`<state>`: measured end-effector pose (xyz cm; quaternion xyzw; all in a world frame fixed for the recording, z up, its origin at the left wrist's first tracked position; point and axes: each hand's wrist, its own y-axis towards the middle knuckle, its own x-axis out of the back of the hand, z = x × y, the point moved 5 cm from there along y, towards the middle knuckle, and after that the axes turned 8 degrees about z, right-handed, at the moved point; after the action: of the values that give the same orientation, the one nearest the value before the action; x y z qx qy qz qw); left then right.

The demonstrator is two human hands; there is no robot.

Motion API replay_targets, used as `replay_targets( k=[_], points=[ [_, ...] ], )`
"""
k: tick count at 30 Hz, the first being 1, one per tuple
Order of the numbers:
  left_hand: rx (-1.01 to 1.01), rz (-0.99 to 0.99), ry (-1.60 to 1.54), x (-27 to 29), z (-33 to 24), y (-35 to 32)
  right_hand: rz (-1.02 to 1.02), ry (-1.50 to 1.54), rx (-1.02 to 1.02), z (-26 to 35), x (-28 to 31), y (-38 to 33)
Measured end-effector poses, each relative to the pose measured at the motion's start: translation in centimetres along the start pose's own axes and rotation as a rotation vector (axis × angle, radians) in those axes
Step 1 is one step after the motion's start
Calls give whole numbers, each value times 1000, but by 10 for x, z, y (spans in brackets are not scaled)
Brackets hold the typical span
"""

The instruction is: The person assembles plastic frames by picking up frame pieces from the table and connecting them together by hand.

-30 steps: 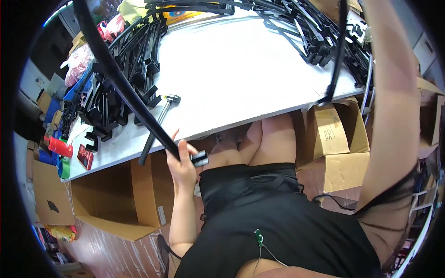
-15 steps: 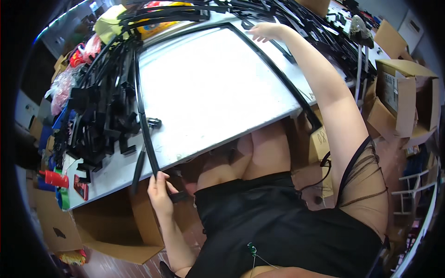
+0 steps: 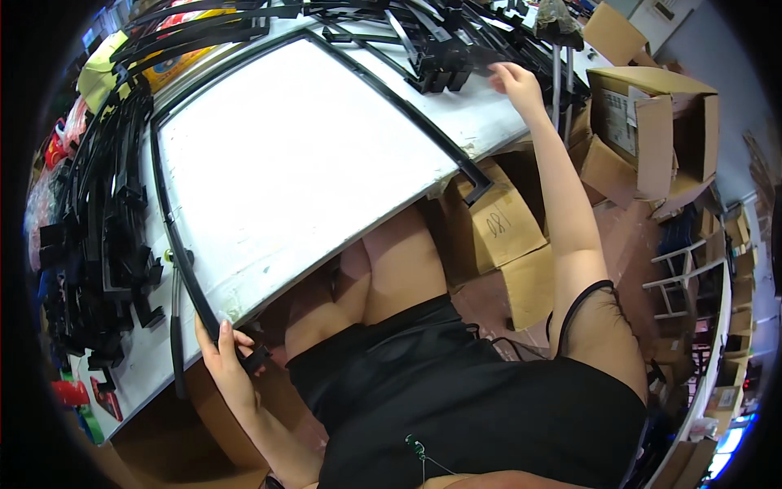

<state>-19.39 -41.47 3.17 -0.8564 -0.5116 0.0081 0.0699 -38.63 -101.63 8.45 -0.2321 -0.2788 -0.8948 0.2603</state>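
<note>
A long black strip (image 3: pixel 391 98), shaped like a three-sided window seal, lies on the white table (image 3: pixel 301 163). Both of its ends hang past the near edge. My left hand (image 3: pixel 228 359) is closed around the near left end, thumb on top, with the hooked tip sticking out beside the fingers. Over the far right of the table, my right hand (image 3: pixel 519 85) has its fingers stretched out, slightly apart. Its fingertips are close to a dark, blurred part of a heap of black strips (image 3: pixel 444 61); contact is unclear.
Many black strips (image 3: pixel 98 220) are piled along the table's left side. A separate dark rod (image 3: pixel 177 326) hangs over the near edge. Opened cardboard boxes (image 3: pixel 652 147) stand at the right, with another carton (image 3: pixel 497 220) below the table. A red bottle (image 3: pixel 69 393) is at the left corner.
My right hand has moved from beside the strip's far corner rightward to the heap of black strips. My left hand keeps its grip on the near left end. The view has turned right.
</note>
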Motion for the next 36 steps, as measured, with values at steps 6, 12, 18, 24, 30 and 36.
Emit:
replay_targets(
  k=[6, 12, 18, 24, 30, 36],
  points=[
    [-41, 49, -62, -14, -26, -5, -331, -32, -147, -75, 58, -12],
    [-75, 78, -123, -25, -12, 1, -320, -512, -39, -83, 26, -9],
    [-53, 102, 53, -6, 12, 9, -140, -625, 50, -65, -9, -18],
    [120, 151, 246, 4, 14, -7, -214, -588, 123, -67, -13, -20],
    [64, 109, 189, 7, 21, -11, -296, -650, 71, -59, -10, -28],
    [84, 125, 206, 13, 26, -11, -895, -479, -213, -76, 30, -59]
  ],
)
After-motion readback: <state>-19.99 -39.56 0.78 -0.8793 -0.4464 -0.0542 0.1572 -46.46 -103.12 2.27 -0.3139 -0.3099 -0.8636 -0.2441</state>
